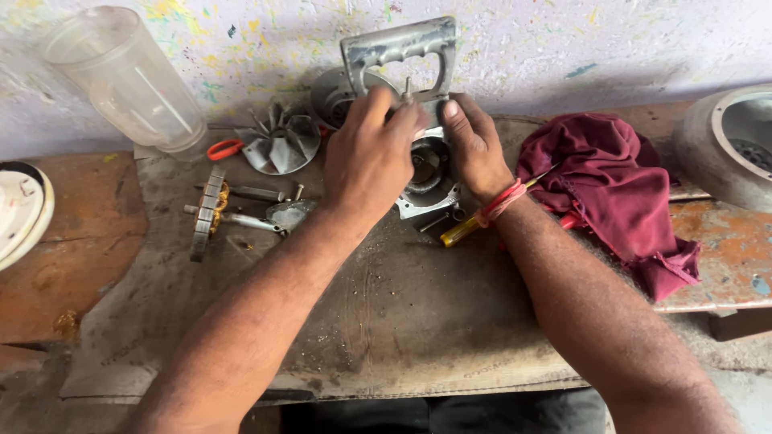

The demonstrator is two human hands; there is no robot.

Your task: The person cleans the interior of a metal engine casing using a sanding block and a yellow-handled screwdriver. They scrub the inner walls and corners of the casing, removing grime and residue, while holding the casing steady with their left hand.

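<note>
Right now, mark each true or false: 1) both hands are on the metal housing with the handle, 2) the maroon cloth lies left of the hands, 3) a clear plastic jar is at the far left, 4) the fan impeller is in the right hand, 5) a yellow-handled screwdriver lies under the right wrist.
1) True: the left hand and right hand are both on the metal housing.
2) False: the maroon cloth lies to the right of the hands.
3) True: the clear plastic jar leans at the far left.
4) False: the fan impeller lies on the bench, left of the hands.
5) True: the yellow-handled screwdriver lies there.
</note>
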